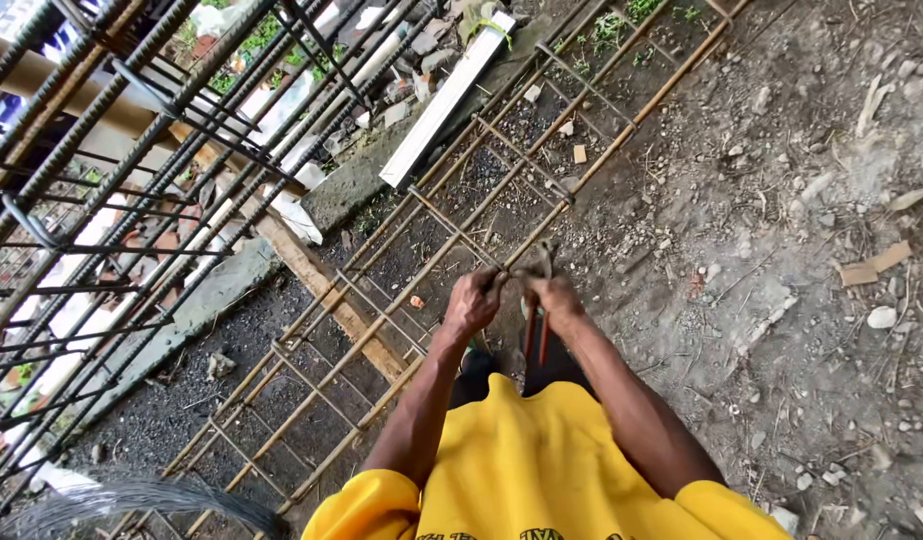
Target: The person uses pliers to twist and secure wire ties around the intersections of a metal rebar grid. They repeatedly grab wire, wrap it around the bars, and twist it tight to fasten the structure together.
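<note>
A long rusty rebar cage lies on the ground, running from the lower left to the upper right. My left hand is closed on a cage bar where a stirrup crosses it. My right hand grips pliers with red handles, whose jaws meet the bar by a thin tie wire. Both hands are close together at the same joint. My yellow sleeves show at the bottom.
A taller cage of dark ribbed rebar fills the upper left. A white plank lies beyond the cage. A coil of thin wire sits at the bottom left. Gravel, stones and scraps of wood cover the dirt on the right.
</note>
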